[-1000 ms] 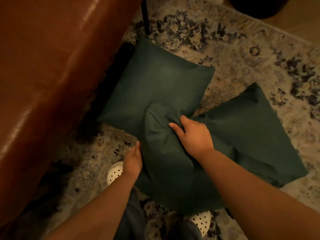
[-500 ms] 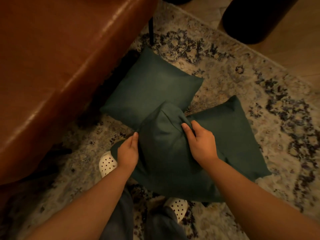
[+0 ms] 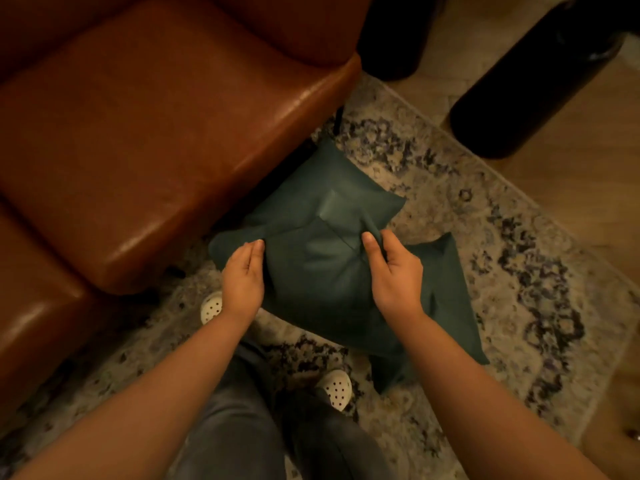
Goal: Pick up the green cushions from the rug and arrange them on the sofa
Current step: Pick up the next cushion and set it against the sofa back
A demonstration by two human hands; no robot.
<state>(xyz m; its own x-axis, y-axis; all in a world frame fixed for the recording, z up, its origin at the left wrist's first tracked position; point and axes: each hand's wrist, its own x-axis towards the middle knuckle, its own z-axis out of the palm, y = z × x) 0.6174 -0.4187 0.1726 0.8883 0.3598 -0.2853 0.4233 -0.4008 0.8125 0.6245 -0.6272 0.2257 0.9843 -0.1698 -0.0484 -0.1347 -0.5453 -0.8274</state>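
I hold a dark green cushion [image 3: 318, 271] between both hands, lifted off the patterned rug [image 3: 485, 237]. My left hand [image 3: 242, 282] presses flat against its left side and my right hand [image 3: 394, 271] pinches its right edge. A second green cushion [image 3: 332, 181] lies on the rug behind it, against the base of the brown leather sofa [image 3: 156, 133]. A third green cushion [image 3: 453, 299] lies on the rug to the right, partly hidden by the held one.
My feet in white perforated clogs [image 3: 336, 388] stand on the rug below the cushion. Two dark rounded objects [image 3: 526, 91] stand on the wooden floor [image 3: 571, 174] beyond the rug's far edge. The sofa fills the left side.
The cushion has risen off the rug with both hands on its sides. The view has pulled back and up, bringing more of the sofa seat into sight.
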